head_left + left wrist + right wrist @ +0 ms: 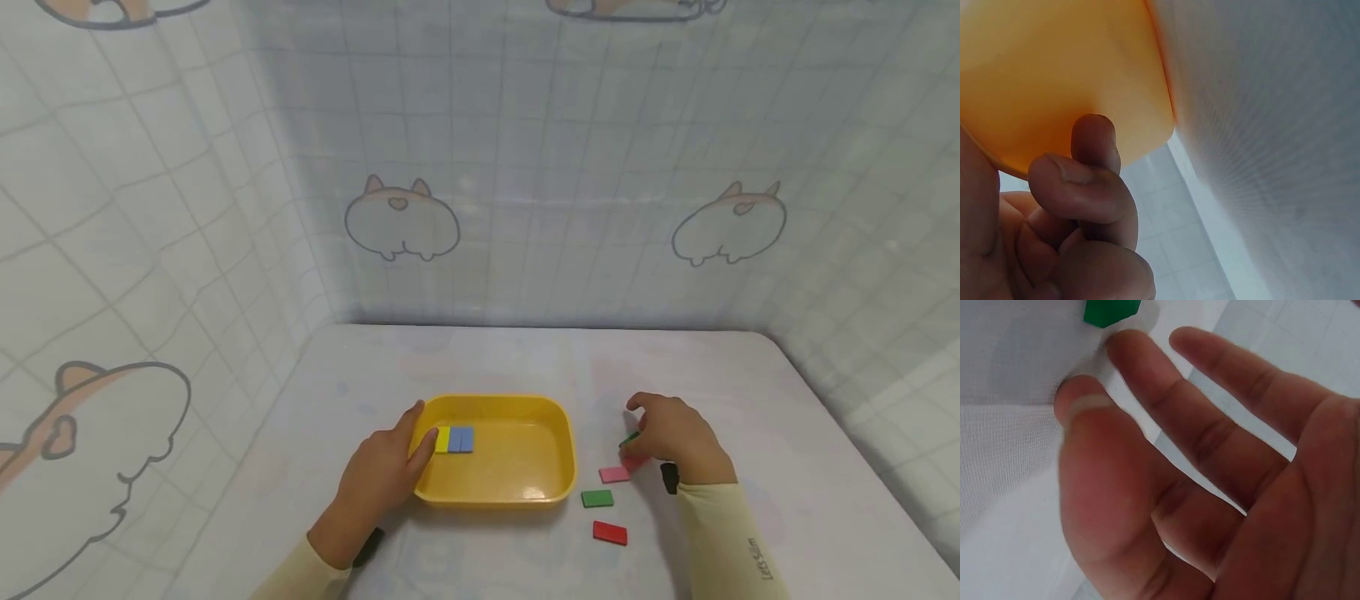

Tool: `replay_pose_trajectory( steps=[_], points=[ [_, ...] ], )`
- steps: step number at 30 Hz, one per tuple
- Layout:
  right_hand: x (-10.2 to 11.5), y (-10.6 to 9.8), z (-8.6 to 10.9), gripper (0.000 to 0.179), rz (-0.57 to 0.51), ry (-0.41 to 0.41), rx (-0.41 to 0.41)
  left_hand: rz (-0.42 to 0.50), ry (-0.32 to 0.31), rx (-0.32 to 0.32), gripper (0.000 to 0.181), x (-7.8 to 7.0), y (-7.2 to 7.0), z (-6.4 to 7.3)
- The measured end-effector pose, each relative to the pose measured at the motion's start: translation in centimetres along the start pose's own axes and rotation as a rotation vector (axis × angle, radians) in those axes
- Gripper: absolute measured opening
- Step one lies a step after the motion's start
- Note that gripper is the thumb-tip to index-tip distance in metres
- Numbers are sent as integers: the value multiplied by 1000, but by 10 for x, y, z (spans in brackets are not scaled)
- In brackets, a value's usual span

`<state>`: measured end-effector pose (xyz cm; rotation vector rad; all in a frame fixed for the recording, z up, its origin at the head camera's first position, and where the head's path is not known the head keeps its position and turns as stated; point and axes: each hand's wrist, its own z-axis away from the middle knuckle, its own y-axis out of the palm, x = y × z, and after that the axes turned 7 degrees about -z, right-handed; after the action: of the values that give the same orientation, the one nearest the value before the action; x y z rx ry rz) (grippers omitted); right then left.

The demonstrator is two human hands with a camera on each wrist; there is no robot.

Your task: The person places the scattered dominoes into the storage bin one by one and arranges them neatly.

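Note:
My left hand [381, 475] grips the left rim of a yellow tray [495, 498], thumb over the edge. In the left wrist view its bent fingers [1085, 194] lie against the tray's outer wall. A yellow tile [443, 440] and two blue tiles [467, 440] sit side by side inside, near that thumb. Right of the tray, my right hand [678, 433] reaches down over the tabletop with fingers bent and spread. A green tile [1112, 309] lies just beyond its fingertips in the right wrist view. A reddish tile [636, 463] is partly hidden under this hand.
Between the tray and my right arm lie a pink tile [613, 474], a green tile [597, 498] and a red tile [610, 532]. The white tabletop [480, 358] ends at a grid-patterned curtain [555, 208] behind, with similar cloth on both sides.

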<state>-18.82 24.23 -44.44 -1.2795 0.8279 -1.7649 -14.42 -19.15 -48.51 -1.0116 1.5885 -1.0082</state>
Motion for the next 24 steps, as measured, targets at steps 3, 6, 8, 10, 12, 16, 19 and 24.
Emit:
replay_pose_trajectory(
  steps=[3, 6, 8, 10, 12, 16, 19, 24],
  points=[
    [-1, -1, 0, 80, -1, 1, 2, 4, 5, 4, 71, -1, -1, 0],
    [0, -1, 0, 78, -8, 6, 7, 1, 8, 0, 70, -1, -3, 1],
    [1, -1, 1, 77, -10, 4, 8, -2, 9, -7, 69, -1, -3, 1],
    [2, -2, 2, 76, -8, 2, 6, -5, 11, -9, 70, 0, -2, 1],
    [4, -2, 4, 75, -8, 0, 3, -5, 15, -5, 71, 1, -2, 1],
    [5, -2, 6, 75, -7, -8, 1, -9, 32, -7, 71, 3, -2, 1],
    [5, -1, 6, 76, -16, -7, 8, -12, 43, -20, 71, 3, -1, 0],
    [5, -1, 7, 77, -23, -8, 23, -12, 28, -7, 71, 2, -2, 1]
  ],
)
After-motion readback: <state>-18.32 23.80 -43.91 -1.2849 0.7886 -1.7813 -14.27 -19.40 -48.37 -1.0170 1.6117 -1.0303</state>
